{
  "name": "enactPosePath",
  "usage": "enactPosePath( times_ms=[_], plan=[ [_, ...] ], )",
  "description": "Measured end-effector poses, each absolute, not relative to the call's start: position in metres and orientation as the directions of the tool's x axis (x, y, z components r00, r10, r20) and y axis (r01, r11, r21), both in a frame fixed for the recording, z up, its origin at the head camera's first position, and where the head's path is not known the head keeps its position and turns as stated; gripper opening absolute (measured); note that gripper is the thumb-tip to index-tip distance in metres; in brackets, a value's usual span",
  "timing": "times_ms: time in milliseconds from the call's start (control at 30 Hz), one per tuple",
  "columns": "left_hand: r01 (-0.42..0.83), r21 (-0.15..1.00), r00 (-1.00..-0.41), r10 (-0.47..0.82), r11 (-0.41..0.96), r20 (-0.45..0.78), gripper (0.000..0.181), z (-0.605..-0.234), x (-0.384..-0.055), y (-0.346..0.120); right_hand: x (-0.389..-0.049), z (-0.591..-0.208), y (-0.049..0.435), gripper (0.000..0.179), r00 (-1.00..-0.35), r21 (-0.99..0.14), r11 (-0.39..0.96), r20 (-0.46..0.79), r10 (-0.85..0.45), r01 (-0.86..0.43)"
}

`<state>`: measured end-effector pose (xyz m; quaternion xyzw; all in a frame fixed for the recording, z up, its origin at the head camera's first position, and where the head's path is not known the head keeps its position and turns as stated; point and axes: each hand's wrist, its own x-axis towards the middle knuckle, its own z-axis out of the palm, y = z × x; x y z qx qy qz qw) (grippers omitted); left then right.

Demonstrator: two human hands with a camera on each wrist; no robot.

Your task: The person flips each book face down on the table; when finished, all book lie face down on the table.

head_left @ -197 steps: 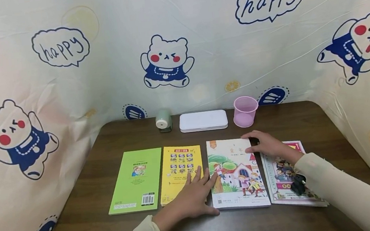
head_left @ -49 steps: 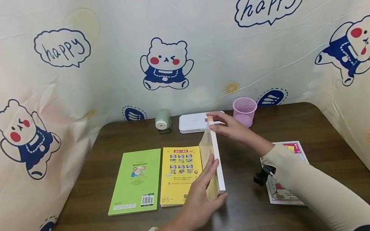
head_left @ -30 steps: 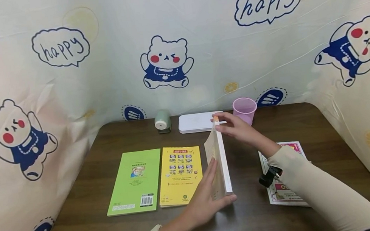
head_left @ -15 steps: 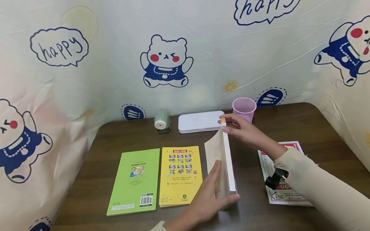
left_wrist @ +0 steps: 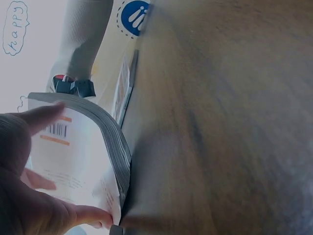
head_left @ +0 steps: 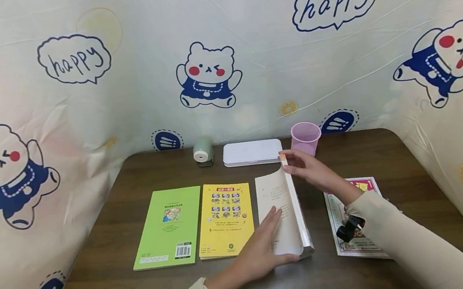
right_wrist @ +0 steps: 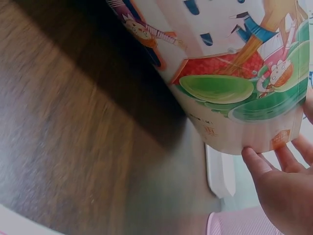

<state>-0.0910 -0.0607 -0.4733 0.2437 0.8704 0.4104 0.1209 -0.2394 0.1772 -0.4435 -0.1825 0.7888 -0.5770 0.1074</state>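
A thick paperback book (head_left: 277,187) stands tilted, its spine edge raised at the right and its pale printed side towards the left. In the left wrist view the book's back cover (left_wrist: 83,152) shows a barcode and bends in a curve. The right wrist view shows the illustrated front cover (right_wrist: 215,93) facing the other way. My right hand (head_left: 314,173) pinches the top corner at the spine, thumb on the front cover. Extended fingers of my left hand (head_left: 258,251) press on the back cover, with the thumb along the book's bottom edge.
Left of it lie a green book (head_left: 167,233) and a yellow book (head_left: 225,219). A pink-bordered book (head_left: 365,246) is partly under the right sleeve. At the back stand a green pencil sharpener (head_left: 203,151), a flat white case (head_left: 252,151) and a pink cup (head_left: 305,138).
The book lay front cover up on the table, then was lifted on edge. It has since shifted right and leaned over, showing more of its pale side, both hands moving with it.
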Motion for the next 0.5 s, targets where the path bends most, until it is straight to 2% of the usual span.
enactPosePath(
  times_ms=[267,500],
  plan=[
    [0.438,0.593,-0.793,0.601,0.676,-0.099,0.099,-0.482,-0.089,-0.063,-0.241,-0.456,0.192,0.058,-0.88,-0.953,0.258,0.02,-0.475,-0.161],
    [0.499,0.459,-0.766,0.622,0.735,-0.162,0.074,-0.476,-0.088,-0.061,-0.242,-0.456,0.208,0.057,-0.854,-0.911,0.346,0.012,-0.52,-0.224]
  ],
)
